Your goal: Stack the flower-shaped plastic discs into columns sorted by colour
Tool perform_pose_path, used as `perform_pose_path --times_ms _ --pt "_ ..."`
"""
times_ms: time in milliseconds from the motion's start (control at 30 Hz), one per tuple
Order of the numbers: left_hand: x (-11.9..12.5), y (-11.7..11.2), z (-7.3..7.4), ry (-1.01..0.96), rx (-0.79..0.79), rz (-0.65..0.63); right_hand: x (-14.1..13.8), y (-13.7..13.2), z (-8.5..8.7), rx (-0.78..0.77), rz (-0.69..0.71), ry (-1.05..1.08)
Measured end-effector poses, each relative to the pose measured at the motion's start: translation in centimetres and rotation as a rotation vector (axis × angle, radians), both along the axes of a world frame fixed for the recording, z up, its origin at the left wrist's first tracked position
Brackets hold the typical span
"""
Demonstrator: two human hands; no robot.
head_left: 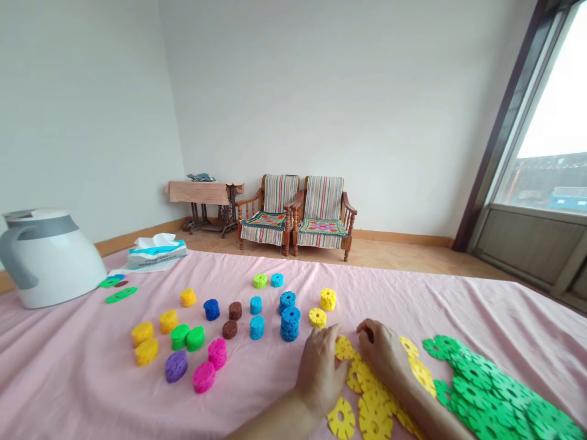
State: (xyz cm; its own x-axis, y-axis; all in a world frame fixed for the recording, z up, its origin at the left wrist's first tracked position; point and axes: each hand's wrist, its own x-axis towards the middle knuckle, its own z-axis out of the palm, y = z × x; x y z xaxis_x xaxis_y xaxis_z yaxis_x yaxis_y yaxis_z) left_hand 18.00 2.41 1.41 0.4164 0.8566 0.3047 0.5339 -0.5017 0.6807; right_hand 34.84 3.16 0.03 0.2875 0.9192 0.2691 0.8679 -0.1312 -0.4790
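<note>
My left hand is curved at the edge of a loose heap of yellow snowflake discs. Between its thumb and fingers shows one yellow disc; whether more are behind the hand is hidden. My right hand hovers or rests over the heap with its fingers curled in, and what they pinch, if anything, cannot be made out. Just beyond my left fingertips stand two short stacks of yellow discs, a nearer one and a farther one.
Taller blue stacks and several small stacks, such as pink and purple, stand to the left. A green disc heap spreads at right. A white jug and a tissue box occupy the left of the pink cloth.
</note>
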Motion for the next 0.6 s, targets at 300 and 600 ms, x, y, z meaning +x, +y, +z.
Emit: perform_pose_path --times_ms 300,600 --pt "0.03 0.26 -0.11 -0.009 -0.095 -0.001 -0.21 -0.58 -0.17 -0.002 0.067 0.068" --pt "-0.2 0.39 0.44 0.035 -0.167 -0.03 -0.34 -0.8 -0.05 -0.021 0.099 0.049"
